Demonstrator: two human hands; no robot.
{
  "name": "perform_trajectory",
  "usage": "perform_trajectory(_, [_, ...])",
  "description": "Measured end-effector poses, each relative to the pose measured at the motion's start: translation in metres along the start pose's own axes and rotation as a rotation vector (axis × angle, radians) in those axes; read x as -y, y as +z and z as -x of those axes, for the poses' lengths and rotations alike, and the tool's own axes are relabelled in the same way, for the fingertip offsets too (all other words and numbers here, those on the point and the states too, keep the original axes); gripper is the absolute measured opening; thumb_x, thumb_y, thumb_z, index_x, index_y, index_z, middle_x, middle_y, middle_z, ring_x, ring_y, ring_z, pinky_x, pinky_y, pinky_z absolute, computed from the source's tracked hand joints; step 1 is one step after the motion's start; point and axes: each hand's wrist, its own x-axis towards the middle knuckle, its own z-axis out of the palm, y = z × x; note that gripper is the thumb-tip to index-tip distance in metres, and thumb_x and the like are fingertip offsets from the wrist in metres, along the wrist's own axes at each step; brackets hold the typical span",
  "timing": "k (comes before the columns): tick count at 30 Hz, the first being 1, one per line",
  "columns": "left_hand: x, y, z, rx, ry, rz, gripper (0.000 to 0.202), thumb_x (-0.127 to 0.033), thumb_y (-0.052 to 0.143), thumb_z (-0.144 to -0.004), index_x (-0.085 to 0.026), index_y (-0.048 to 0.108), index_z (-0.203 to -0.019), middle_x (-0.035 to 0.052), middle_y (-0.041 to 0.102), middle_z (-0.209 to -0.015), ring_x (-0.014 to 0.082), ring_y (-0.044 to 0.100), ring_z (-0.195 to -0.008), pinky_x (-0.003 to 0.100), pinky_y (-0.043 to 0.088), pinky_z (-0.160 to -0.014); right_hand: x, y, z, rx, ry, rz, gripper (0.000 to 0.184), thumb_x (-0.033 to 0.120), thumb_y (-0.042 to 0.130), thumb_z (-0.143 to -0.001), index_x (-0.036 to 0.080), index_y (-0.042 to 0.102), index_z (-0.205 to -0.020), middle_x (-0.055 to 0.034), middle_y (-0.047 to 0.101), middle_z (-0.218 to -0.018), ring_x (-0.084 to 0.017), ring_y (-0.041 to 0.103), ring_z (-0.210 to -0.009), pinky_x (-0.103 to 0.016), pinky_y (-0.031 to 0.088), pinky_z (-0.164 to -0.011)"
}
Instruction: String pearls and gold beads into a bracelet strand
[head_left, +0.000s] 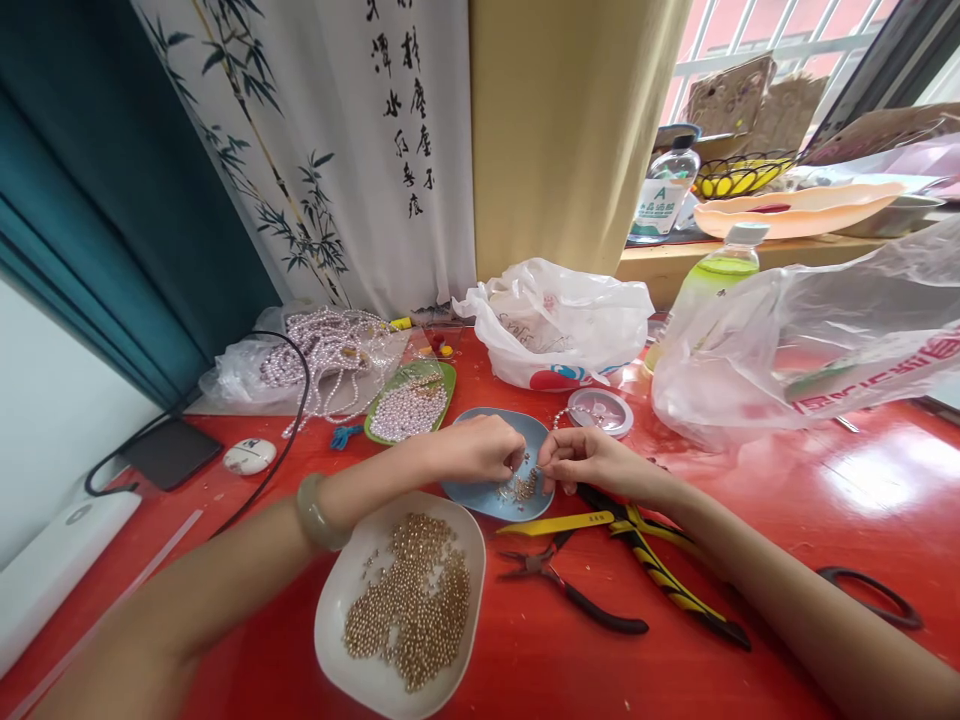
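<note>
My left hand (472, 450) and my right hand (581, 460) meet over a blue dish (480, 495) that holds small gold findings (520, 487). Both hands pinch their fingertips together above the dish; what they pinch is too small to name. A pale bangle (316, 512) sits on my left wrist. Just in front of my left forearm, a white dish (334, 620) carries many gold beads (412, 600).
Pliers with yellow-black handles (660, 570), small black pliers (570, 590) and a yellow tool (559, 523) lie on the red table (825, 500). A green tray of pearls (411, 405), bagged pearl strands (322, 355), a thread spool (600, 410), plastic bags (559, 320), scissors (874, 595) and a bottle (720, 270) stand around.
</note>
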Motion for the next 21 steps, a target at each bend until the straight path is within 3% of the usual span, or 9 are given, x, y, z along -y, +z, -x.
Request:
perform_trajectory(5, [-0.012, 0.001, 0.001, -0.019, -0.044, -0.136, 0.013, -0.01, 0.049, -0.068, -0.014, 0.062, -0.067, 0.0061, 0.06, -0.064, 0.017, 0.055, -0.065, 0.025, 0.034, -0.054, 0.002, 0.0, 0.0, 0.001, 0.005, 0.016, 0.02, 0.034, 0.06, -0.07, 0.015, 0.054, -0.071, -0.0001, 0.065, -0.062, -0.007, 0.049, -0.046, -0.02, 0.037, -0.048])
perform_trajectory(9, [-0.012, 0.001, -0.001, -0.031, -0.048, -0.112, 0.012, -0.01, 0.05, -0.066, -0.013, 0.062, -0.066, 0.0064, 0.06, -0.063, 0.0174, 0.055, -0.064, 0.025, 0.034, -0.053, 0.0, -0.001, 0.0, -0.002, 0.011, 0.018, 0.021, 0.036, 0.06, -0.07, 0.015, 0.053, -0.071, -0.0004, 0.065, -0.062, -0.006, 0.049, -0.046, -0.019, 0.037, -0.048])
perform_trajectory(15, [-0.001, -0.008, 0.01, -0.089, -0.1, 0.274, 0.016, -0.008, 0.051, -0.063, -0.013, 0.063, -0.072, 0.0017, 0.063, -0.066, 0.0095, 0.054, -0.059, 0.02, 0.038, -0.056, -0.002, -0.001, -0.001, -0.01, 0.016, 0.052, 0.022, 0.037, 0.059, -0.071, 0.015, 0.054, -0.073, -0.0011, 0.065, -0.064, -0.007, 0.05, -0.048, -0.02, 0.037, -0.048])
perform_trajectory(21, [0.003, -0.025, 0.05, -0.146, -0.23, 0.579, 0.014, -0.011, 0.052, -0.064, -0.012, 0.062, -0.074, 0.0021, 0.064, -0.072, 0.0084, 0.056, -0.063, 0.018, 0.042, -0.059, 0.002, 0.0, 0.0, -0.02, 0.031, 0.059, 0.021, 0.037, 0.06, -0.07, 0.017, 0.054, -0.072, -0.0008, 0.064, -0.063, -0.007, 0.05, -0.047, -0.021, 0.038, -0.048])
